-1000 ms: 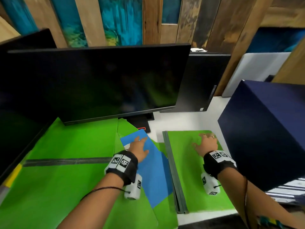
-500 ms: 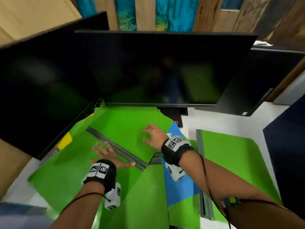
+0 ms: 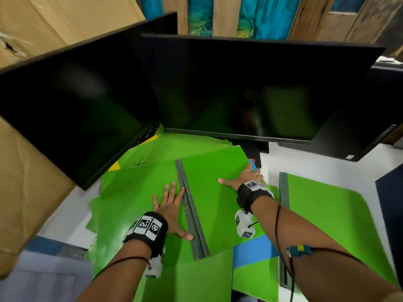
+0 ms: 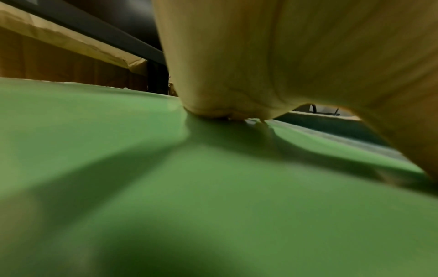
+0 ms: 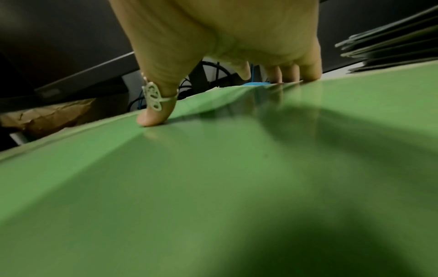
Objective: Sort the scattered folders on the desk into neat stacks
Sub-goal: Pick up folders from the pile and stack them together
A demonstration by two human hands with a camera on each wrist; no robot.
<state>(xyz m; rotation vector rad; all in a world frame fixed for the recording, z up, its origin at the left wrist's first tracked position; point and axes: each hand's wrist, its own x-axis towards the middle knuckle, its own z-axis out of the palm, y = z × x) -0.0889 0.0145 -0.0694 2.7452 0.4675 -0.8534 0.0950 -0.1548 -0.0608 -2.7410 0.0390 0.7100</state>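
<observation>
Several green folders lie in a loose overlapping heap on the white desk in front of the monitors. On top is a green folder (image 3: pixel 213 188) with a grey spine (image 3: pixel 192 210). My left hand (image 3: pixel 170 205) lies flat with spread fingers on the green sheet just left of that spine, palm down (image 4: pixel 260 65). My right hand (image 3: pixel 244 177) holds the top folder's right edge. Its thumb (image 5: pixel 154 112) presses on the cover (image 5: pixel 213 168) and its fingers hook over the edge. A blue folder (image 3: pixel 255 250) shows from under the heap. A squared green stack (image 3: pixel 322 214) lies to the right.
Two dark monitors (image 3: pixel 239 88) (image 3: pixel 76 105) overhang the back of the heap, and a monitor foot (image 3: pixel 255 149) stands behind my right hand. A cardboard box (image 3: pixel 26 182) is on the left, a dark blue box (image 3: pixel 390 203) on the right. A yellow sheet (image 3: pixel 114 166) peeks out from under the left monitor.
My right hand left the right stack and took the top folder's right edge. My left hand moved off the blue folder. The grey-spined folder turned clockwise, so its spine now runs away from me.
</observation>
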